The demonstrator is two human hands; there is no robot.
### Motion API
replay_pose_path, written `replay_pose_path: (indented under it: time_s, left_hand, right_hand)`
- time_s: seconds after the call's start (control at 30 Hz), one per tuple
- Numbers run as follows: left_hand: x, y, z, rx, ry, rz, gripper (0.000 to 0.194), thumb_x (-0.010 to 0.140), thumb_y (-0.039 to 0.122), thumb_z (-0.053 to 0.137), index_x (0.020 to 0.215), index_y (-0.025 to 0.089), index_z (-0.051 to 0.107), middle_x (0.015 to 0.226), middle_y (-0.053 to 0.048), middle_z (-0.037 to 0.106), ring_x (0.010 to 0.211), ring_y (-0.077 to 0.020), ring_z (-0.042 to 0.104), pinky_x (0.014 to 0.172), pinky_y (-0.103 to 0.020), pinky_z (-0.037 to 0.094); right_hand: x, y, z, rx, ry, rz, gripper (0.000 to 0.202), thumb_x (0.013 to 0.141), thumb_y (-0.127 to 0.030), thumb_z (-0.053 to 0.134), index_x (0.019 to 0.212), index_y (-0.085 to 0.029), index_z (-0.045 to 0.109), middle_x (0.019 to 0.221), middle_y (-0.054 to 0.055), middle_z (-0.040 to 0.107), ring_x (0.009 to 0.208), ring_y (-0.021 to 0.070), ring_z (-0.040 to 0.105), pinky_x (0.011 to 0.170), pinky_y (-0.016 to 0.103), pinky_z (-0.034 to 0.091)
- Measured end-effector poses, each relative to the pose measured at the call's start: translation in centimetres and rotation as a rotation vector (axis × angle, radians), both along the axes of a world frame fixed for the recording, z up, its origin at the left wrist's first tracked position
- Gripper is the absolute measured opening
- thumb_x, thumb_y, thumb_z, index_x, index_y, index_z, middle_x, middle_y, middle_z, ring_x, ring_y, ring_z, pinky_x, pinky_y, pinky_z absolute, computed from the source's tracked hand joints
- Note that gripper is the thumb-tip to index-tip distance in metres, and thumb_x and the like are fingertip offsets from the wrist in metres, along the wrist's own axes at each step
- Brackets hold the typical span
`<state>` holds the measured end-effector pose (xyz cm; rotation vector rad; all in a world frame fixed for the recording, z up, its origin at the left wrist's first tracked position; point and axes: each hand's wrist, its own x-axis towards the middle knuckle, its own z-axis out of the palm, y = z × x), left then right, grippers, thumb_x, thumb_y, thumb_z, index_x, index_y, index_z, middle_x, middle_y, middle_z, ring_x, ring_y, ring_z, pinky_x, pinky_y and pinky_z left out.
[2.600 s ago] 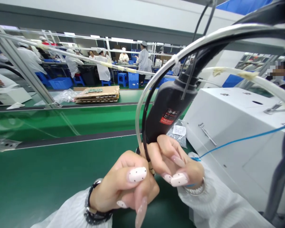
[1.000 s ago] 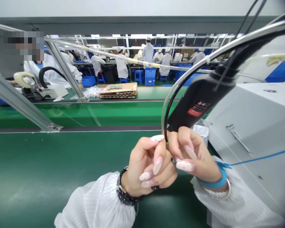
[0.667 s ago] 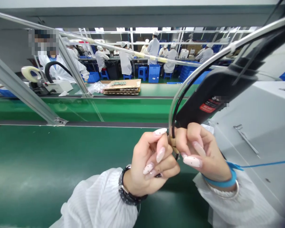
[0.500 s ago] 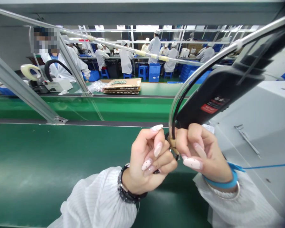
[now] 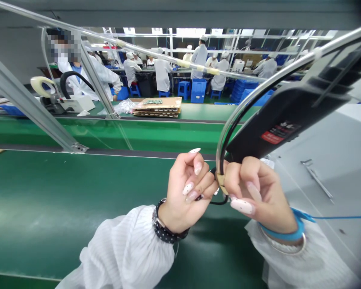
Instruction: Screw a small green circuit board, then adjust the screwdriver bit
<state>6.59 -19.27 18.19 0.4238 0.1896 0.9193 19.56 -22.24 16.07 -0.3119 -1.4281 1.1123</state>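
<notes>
My left hand (image 5: 191, 194) is palm up with its fingers curled inward, beside a clear tube (image 5: 225, 140). If anything lies within its fingers, it is hidden or too small to name. My right hand (image 5: 260, 192) is closed at the tube's lower end, its bent fingers against the tan tape (image 5: 221, 179) that binds the tube to a black cable. Below the tape a short loop of the cable shows. Just behind the hands is the lower end of a long black housing (image 5: 270, 124) with a red label. What the right fingertips press on is partly hidden.
A green work surface (image 5: 78, 200) lies beneath my hands. Beyond a green panel (image 5: 150, 134) is a stack of cardboard trays (image 5: 159, 106) with a circuit board on top. A metal post (image 5: 45, 108) slants at left. A blue cord (image 5: 339, 217) runs from my right wristband.
The view has shifted slightly, so the background sits a little further right. My left hand has drawn a little left, away from the tape. My right hand stays at the tube's end.
</notes>
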Motion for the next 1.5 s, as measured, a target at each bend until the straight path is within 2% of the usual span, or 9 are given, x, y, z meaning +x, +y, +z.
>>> replay_pose_path:
  time_s: [0.23, 0.33, 0.47, 0.6, 0.73, 0.87, 1.23, 1.37, 1.5]
  left_hand:
    - [0.1, -0.1, 0.3, 0.051, 0.032, 0.002, 0.041, 0.088, 0.018, 0.031, 0.049, 0.015, 0.046, 0.031, 0.008, 0.017, 0.025, -0.0039, 0.016, 0.032, -0.016, 0.02]
    - [0.0, -0.5, 0.5, 0.167, 0.084, 0.063, 0.034, 0.085, 0.022, 0.039, 0.053, 0.015, 0.048, 0.035, 0.007, 0.027, 0.028, -0.0053, 0.032, 0.035, -0.016, 0.029]
    - [-0.2, -1.1, 0.5, 0.341, 0.144, 0.179, 0.029, 0.083, 0.029, 0.048, 0.058, 0.015, 0.05, 0.049, 0.003, 0.05, 0.046, -0.0119, 0.056, 0.045, -0.02, 0.042]
    - [-0.5, -1.4, 0.4, 0.334, 0.127, 0.152, 0.023, 0.082, 0.027, 0.053, 0.063, 0.015, 0.054, 0.067, -0.001, 0.062, 0.067, -0.0151, 0.066, 0.052, -0.018, 0.046]
    - [-0.5, -1.6, 0.5, 0.253, 0.08, 0.115, 0.027, 0.084, 0.021, 0.047, 0.061, 0.014, 0.058, 0.077, -0.003, 0.067, 0.078, -0.0156, 0.067, 0.062, -0.019, 0.052]
    - [-0.5, -1.8, 0.6, 0.241, 0.08, 0.118, 0.029, 0.084, 0.02, 0.046, 0.059, 0.014, 0.06, 0.078, -0.005, 0.069, 0.081, -0.0159, 0.067, 0.069, -0.021, 0.055]
    - [-0.4, -1.7, 0.3, 0.289, 0.08, 0.127, 0.031, 0.084, 0.02, 0.046, 0.058, 0.014, 0.061, 0.077, -0.004, 0.069, 0.076, -0.0129, 0.065, 0.071, -0.021, 0.056]
    - [-0.2, -1.8, 0.3, 0.336, 0.118, 0.167, 0.031, 0.084, 0.022, 0.048, 0.057, 0.014, 0.06, 0.077, -0.005, 0.07, 0.076, -0.013, 0.065, 0.071, -0.021, 0.056]
    - [-0.1, -1.9, 0.1, 0.383, 0.145, 0.204, 0.03, 0.083, 0.023, 0.051, 0.056, 0.014, 0.061, 0.078, -0.005, 0.07, 0.074, -0.0128, 0.064, 0.071, -0.02, 0.056]
  right_hand:
    - [0.1, 0.0, 0.1, 0.012, -0.015, -0.029, 0.029, 0.079, -0.01, 0.066, 0.072, -0.021, 0.04, 0.062, -0.004, 0.049, 0.059, 0.0099, 0.043, 0.058, 0.025, 0.039]
    - [0.0, 0.1, -0.1, 0.045, 0.013, -0.04, 0.026, 0.077, -0.01, 0.067, 0.074, -0.021, 0.043, 0.064, -0.004, 0.05, 0.06, 0.0101, 0.045, 0.06, 0.027, 0.039]
    - [-0.2, 0.3, -0.5, 0.083, 0.072, -0.075, 0.027, 0.076, -0.012, 0.07, 0.097, -0.024, 0.059, 0.069, -0.003, 0.051, 0.066, 0.0117, 0.052, 0.061, 0.028, 0.043]
    - [-0.2, 0.5, -0.8, 0.081, 0.106, -0.19, 0.024, 0.084, -0.017, 0.065, 0.107, -0.025, 0.067, 0.072, -0.001, 0.055, 0.067, 0.01, 0.052, 0.056, 0.023, 0.046]
    - [-0.1, 0.6, -0.7, 0.059, 0.077, -0.227, 0.021, 0.091, -0.022, 0.055, 0.105, -0.028, 0.069, 0.086, 0.001, 0.066, 0.066, 0.0099, 0.056, 0.057, 0.024, 0.051]
    - [0.0, 0.6, -0.6, 0.016, 0.081, -0.268, 0.02, 0.091, -0.023, 0.055, 0.103, -0.029, 0.07, 0.094, 0.0, 0.068, 0.07, 0.0104, 0.06, 0.058, 0.023, 0.054]
    - [-0.1, 0.5, -0.5, 0.007, 0.117, -0.212, 0.018, 0.091, -0.024, 0.056, 0.101, -0.028, 0.07, 0.091, 0.0, 0.068, 0.083, 0.0137, 0.063, 0.067, 0.025, 0.057]
    - [-0.2, 0.7, -0.5, 0.007, 0.152, -0.202, 0.016, 0.091, -0.021, 0.055, 0.098, -0.025, 0.07, 0.09, -0.001, 0.068, 0.077, 0.0094, 0.062, 0.063, 0.02, 0.054]
    - [-0.2, 0.8, -0.5, 0.006, 0.173, -0.194, 0.014, 0.09, -0.021, 0.056, 0.094, -0.023, 0.069, 0.083, 0.0, 0.067, 0.072, 0.0099, 0.06, 0.06, 0.021, 0.052]
